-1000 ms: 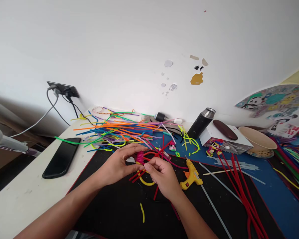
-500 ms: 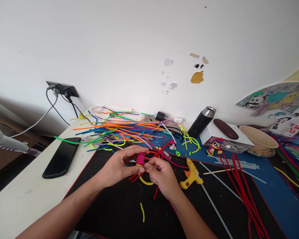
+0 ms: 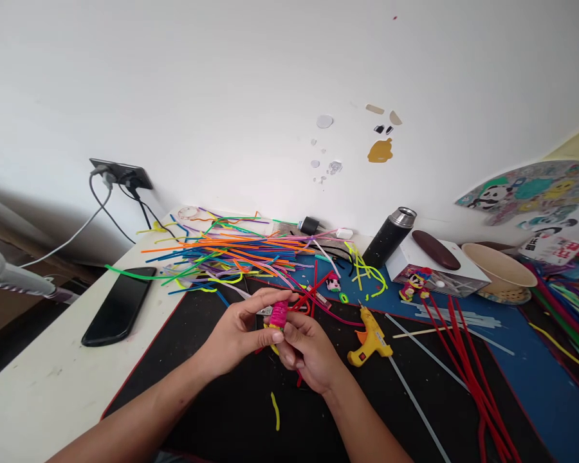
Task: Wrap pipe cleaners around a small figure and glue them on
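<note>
Both hands meet over the black mat [image 3: 231, 411]. My left hand [image 3: 238, 331] pinches a small pink wound pipe-cleaner piece [image 3: 279, 313] between thumb and fingers. Against it from the right, my right hand [image 3: 305, 350] is curled, its fingers closed on the same piece and on red and yellow pipe-cleaner ends [image 3: 273, 347] that stick out beneath. A red pipe-cleaner loop [image 3: 313, 292] lies just behind the hands.
A heap of coloured pipe cleaners [image 3: 231, 252] lies at the back. A yellow glue gun [image 3: 370, 336] is right of the hands, with long red pipe cleaners [image 3: 468, 373] further right. A black phone [image 3: 118, 305], a flask [image 3: 390, 238], a white box [image 3: 437, 267] and a bowl [image 3: 499, 273] stand around.
Both hands drew closer together and shifted slightly right with the pink piece. My right hand curled tighter under it, covering most of the yellow loop.
</note>
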The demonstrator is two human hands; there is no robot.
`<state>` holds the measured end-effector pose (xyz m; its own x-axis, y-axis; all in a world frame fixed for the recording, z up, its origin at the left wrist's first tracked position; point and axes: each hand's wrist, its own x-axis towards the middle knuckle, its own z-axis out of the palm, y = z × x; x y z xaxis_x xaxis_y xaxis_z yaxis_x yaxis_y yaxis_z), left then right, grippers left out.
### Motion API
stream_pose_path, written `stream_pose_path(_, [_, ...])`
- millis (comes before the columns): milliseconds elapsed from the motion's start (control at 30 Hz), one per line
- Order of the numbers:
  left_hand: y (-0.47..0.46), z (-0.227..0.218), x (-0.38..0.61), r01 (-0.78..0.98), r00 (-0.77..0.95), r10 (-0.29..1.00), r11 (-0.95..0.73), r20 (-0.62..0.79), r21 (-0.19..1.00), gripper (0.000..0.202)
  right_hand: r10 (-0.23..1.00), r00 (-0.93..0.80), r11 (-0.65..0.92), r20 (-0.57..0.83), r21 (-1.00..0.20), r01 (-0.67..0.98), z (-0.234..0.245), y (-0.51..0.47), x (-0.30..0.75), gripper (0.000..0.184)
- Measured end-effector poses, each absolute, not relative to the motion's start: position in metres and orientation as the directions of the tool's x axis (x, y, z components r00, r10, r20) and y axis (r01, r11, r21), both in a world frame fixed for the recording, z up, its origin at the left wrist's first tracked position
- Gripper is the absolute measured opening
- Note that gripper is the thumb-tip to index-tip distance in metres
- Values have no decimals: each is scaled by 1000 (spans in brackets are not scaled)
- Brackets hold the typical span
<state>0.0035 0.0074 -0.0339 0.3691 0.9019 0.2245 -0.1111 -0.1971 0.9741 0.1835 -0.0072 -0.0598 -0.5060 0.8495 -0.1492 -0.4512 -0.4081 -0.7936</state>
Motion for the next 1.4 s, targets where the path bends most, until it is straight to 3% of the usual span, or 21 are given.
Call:
stream_pose_path(167, [6, -36, 4, -35, 389, 901, -194, 192, 980, 63, 869, -479, -408, -125, -728, -551, -60, -8, 182, 36])
stream_pose_path(267, [4, -39, 2, 13, 299, 910, -305, 287, 952, 66, 870, -473, -414, -137, -725, -550, -62, -9, 184, 36])
stream_pose_path(367, [1, -39, 0, 100, 201, 888, -438, 413, 893, 48, 869, -473, -416, -143, -728, -544, -64, -10, 185, 37])
stream_pose_path(500, [-3, -35, 0, 209, 225, 855, -510, 467, 834, 23, 871, -469, -415, -146, -728, -546, -64, -11, 185, 36])
stream_pose_path(733, [-4, -31, 2, 218, 240, 844, -529, 480, 820, 20, 867, -478, -418, -139, -724, -548, -66, -11, 185, 36])
stream_pose_path(1033, [-6, -28, 2, 209, 244, 888, -440, 389, 873, 25, 870, -472, -415, -141, -726, -549, -65, -10, 185, 36])
stream_pose_path(1400, [-7, -31, 4, 258, 201, 841, -541, 503, 801, 17, 869, -473, -415, -144, -731, -541, -64, -11, 184, 36])
